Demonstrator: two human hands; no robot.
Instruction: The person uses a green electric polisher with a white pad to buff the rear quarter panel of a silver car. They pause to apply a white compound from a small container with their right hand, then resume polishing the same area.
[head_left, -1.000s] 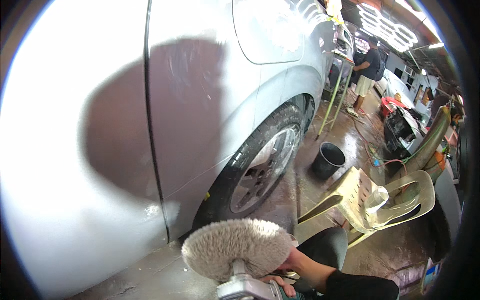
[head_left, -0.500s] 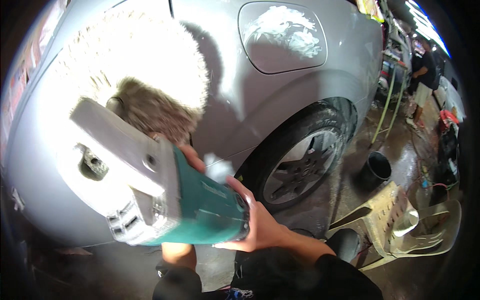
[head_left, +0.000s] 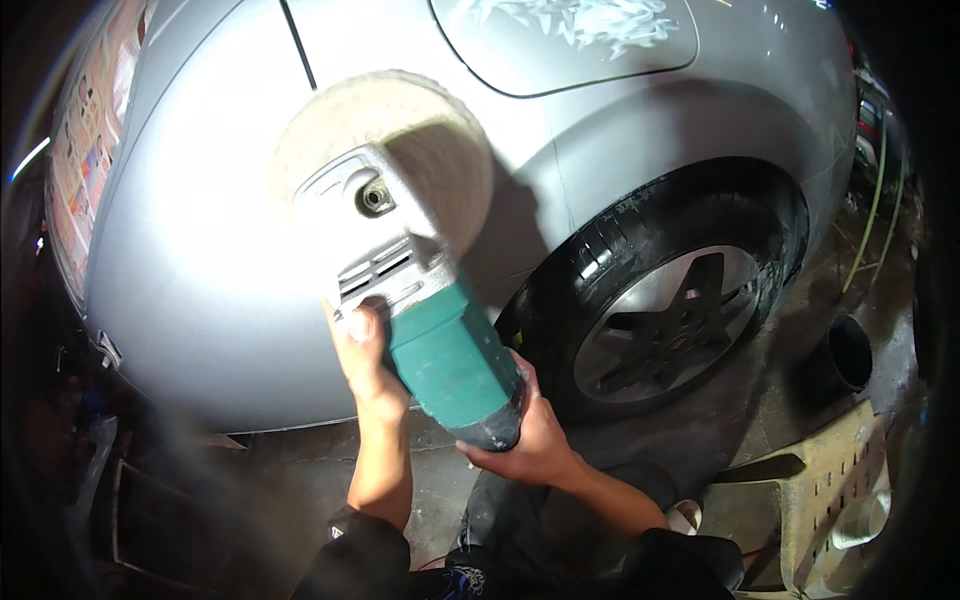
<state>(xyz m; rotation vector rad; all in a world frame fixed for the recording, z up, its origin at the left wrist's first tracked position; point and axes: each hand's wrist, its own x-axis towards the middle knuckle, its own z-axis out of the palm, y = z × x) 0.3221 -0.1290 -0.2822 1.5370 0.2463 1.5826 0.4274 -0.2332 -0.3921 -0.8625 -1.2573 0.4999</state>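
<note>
- We hold a green-and-silver polisher (head_left: 450, 365) in the middle of the scene, right in front of a silver car panel (head_left: 210, 340)
- Our left hand (head_left: 372, 362) has its grip curled around the tool's left side, close to the metal head, with the thumb laid over the top
- Our right hand (head_left: 538, 440) has its grip wrapped about the black rear end (the fingers underneath are hidden from us)
- At the far end of the tool, a pale wool pad (head_left: 455, 175) faces the panel; whether it presses there we cannot tell
- To the right we see a wheel (head_left: 680, 310), and beyond it a fuel flap (head_left: 560, 72) with white smears
- Farther right, a black bucket (head_left: 848, 355) stands on the floor, with a beige plastic chair (head_left: 825, 490) nearer to us
</note>
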